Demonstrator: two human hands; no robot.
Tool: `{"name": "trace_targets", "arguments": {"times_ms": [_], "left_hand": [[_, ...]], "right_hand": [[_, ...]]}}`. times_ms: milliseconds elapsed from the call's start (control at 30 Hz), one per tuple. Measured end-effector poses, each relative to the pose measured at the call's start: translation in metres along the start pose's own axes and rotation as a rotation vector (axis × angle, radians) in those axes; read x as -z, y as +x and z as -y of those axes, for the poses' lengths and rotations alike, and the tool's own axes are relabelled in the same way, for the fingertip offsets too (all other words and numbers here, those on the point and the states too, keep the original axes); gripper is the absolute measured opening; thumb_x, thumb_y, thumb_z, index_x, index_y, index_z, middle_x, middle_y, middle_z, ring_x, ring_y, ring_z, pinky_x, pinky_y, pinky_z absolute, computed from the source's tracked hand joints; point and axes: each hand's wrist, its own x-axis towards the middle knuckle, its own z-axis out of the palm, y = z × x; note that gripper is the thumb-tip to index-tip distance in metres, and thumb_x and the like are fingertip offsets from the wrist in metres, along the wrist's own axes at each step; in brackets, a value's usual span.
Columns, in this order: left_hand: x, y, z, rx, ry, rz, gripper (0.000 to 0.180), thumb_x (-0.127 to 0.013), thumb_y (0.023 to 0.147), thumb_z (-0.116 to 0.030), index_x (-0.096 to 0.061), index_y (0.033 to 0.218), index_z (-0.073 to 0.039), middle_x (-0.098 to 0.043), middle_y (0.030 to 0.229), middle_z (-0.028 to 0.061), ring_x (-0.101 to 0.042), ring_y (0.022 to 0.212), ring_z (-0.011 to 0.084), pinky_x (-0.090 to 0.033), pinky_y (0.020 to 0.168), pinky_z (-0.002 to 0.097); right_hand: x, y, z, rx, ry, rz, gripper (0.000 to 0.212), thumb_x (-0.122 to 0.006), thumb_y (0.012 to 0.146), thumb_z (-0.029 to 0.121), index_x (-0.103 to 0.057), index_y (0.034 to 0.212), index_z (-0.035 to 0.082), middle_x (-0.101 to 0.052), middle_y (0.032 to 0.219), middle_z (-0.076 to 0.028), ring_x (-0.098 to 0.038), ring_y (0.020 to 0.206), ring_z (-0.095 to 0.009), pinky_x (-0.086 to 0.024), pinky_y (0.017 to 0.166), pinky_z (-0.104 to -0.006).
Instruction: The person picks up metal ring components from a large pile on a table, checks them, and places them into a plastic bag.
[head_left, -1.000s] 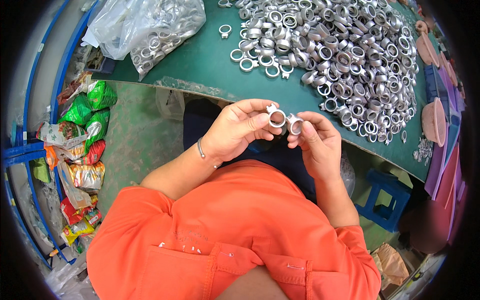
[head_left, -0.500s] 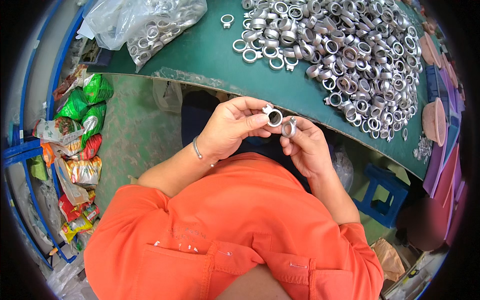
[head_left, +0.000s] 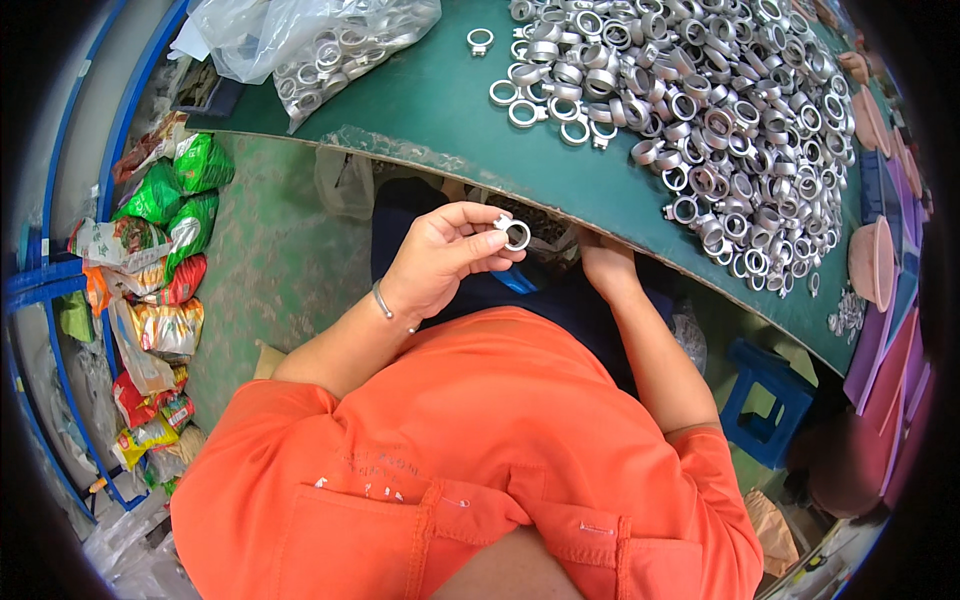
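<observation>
My left hand point(head_left: 440, 257) pinches a small silvery metal ring point(head_left: 504, 222) between thumb and fingers. The ring has a small lug on one side and is held in front of the table's near edge. My right hand point(head_left: 607, 265) reaches below the edge of the green table point(head_left: 420, 110); its fingers are hidden there, so whether it holds anything does not show. A large pile of similar metal rings point(head_left: 720, 130) covers the table's right part, and a few lie loose at its left side.
A clear plastic bag point(head_left: 345, 55) of rings lies at the table's far left. Pink basins point(head_left: 870, 262) stand along the right edge, near small metal pieces point(head_left: 848, 313). A blue stool point(head_left: 765, 400) is below at right. Colourful packages point(head_left: 170, 325) line the blue shelf at left.
My right hand has moved away from the left, down under the table edge, and the second ring it held is out of sight. My left hand has shifted slightly left with its ring.
</observation>
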Motion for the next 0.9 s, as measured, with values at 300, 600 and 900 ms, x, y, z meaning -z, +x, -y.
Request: {"name": "trace_targets", "arguments": {"times_ms": [300,600,900], "left_hand": [[0.003,0.002,0.006,0.031,0.04,0.03,0.021,-0.062,0.089,-0.005,-0.059,0.108,0.002,-0.066,0.097,0.0113,-0.066,0.081,0.0165,-0.055,0.072,0.0267],[0.008,0.016,0.008,-0.01,0.103,0.165,0.02,-0.056,0.095,-0.014,-0.061,0.105,0.003,-0.066,0.094,0.008,-0.061,0.08,0.0098,-0.051,0.072,0.0251],[0.047,0.097,0.102,-0.477,1.789,0.046,0.049,-0.054,0.083,-0.014,-0.049,0.131,-0.015,-0.052,0.133,0.0142,-0.048,0.123,0.0343,-0.015,0.103,0.0648]], "right_hand": [[0.049,-0.027,0.068,-0.028,1.041,0.346,0.043,-0.071,0.081,0.002,-0.054,0.121,0.0,-0.064,0.1,-0.008,-0.061,0.086,-0.01,-0.05,0.074,-0.0235],[0.054,-0.023,0.076,0.215,0.767,0.097,0.035,-0.075,0.076,0.0,-0.06,0.107,0.0,-0.06,0.093,-0.004,-0.058,0.075,-0.009,-0.047,0.06,-0.0206],[0.054,-0.032,0.072,0.169,1.029,0.054,0.035,-0.069,0.076,-0.01,-0.057,0.108,-0.005,-0.053,0.11,-0.011,-0.058,0.09,-0.013,-0.052,0.068,-0.0226]]}}
